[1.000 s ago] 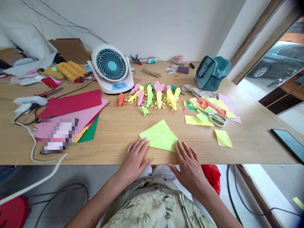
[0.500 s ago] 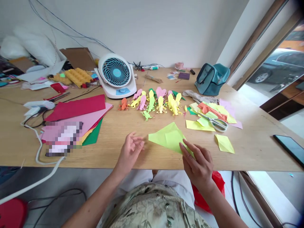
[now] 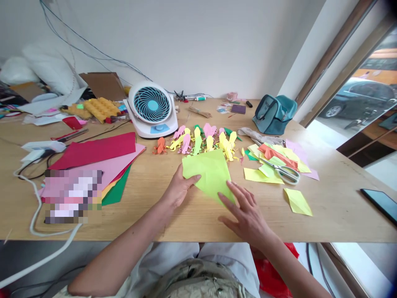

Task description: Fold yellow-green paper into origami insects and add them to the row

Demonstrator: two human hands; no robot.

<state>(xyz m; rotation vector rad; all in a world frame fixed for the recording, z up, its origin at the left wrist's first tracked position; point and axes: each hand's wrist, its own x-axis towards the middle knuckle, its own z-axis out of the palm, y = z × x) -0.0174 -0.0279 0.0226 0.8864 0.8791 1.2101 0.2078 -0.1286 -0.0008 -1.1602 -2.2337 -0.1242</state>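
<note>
A lime-green sheet of paper (image 3: 208, 171) is held up over the middle of the table, its near corner pointing toward me. My left hand (image 3: 181, 188) pinches its left edge, thumb on top and fingers underneath. At its right edge, my right hand (image 3: 243, 209) has its fingers spread, with the fingertips touching or just over the paper. Beyond the sheet stand several folded paper figures (image 3: 197, 138) in pink, yellow, green and orange; the sheet hides the nearest ones in part.
To the right, scissors (image 3: 288, 174) lie on paper scraps (image 3: 263, 175), near a small yellow piece (image 3: 298, 202) and a phone (image 3: 380, 205). Coloured sheets (image 3: 99, 151) are stacked at left. A white fan (image 3: 151, 108) and a teal bag (image 3: 274, 114) stand behind.
My left hand, empty and apart from the paper before, now grips its left edge. The sheet has turned and shows a broader face. My right hand's fingers have spread.
</note>
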